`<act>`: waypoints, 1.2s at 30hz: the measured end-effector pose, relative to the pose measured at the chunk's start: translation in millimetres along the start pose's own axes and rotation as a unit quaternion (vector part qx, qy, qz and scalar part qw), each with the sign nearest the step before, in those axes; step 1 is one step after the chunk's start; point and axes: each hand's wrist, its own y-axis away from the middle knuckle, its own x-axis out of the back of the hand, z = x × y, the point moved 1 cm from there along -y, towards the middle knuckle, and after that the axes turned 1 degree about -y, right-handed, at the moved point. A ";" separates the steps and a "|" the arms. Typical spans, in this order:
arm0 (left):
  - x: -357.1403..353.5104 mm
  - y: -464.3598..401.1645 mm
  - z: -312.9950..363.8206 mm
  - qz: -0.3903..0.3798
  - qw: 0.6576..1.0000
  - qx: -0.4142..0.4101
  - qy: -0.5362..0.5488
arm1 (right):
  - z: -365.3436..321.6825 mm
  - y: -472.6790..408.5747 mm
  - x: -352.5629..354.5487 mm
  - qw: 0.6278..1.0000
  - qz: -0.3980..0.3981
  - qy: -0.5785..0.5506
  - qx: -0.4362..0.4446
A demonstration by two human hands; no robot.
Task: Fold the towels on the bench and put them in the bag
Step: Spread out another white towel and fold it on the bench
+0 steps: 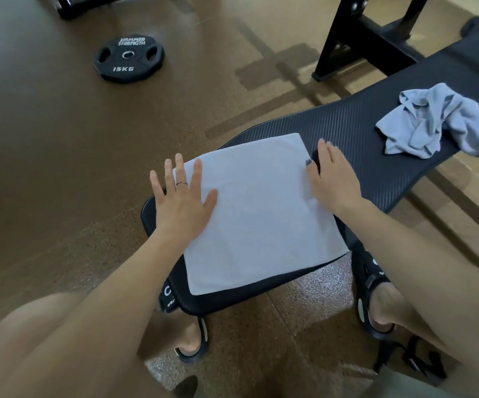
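Note:
A pale grey towel (261,214) lies spread flat as a square on the near end of the black padded bench (376,145). My left hand (182,201) rests flat on the towel's left edge, fingers spread, a ring on one finger. At the towel's right edge, my right hand (333,173) lies palm down, partly on the bench. A second towel (436,123), blue-grey and crumpled, sits further along the bench at the right. No bag is clearly in view.
A black 15 kg weight plate (129,58) lies on the brown floor at the far left. A black metal frame (364,38) stands behind the bench. My sandalled feet are under the bench, and black straps (410,357) lie on the floor at the lower right.

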 end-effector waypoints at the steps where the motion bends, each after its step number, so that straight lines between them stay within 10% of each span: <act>1: 7.7 4.1 7.4 0.023 0.999 -0.023 -0.015 | 6.2 15.9 3.3 1.000 0.004 -0.012 -0.012; 11: 19.8 107.9 134.7 0.079 0.892 -0.445 -0.018 | 23.7 164.6 -8.6 0.974 0.147 -0.129 -0.116; 27: 16.8 120.9 154.6 0.064 0.908 -0.412 -0.033 | 32.6 170.7 -2.1 0.844 0.048 -0.432 -0.314; 36: 62.6 31.0 157.1 -0.024 0.958 -0.283 0.044 | 55.7 172.8 20.4 0.846 0.024 -0.437 -0.305</act>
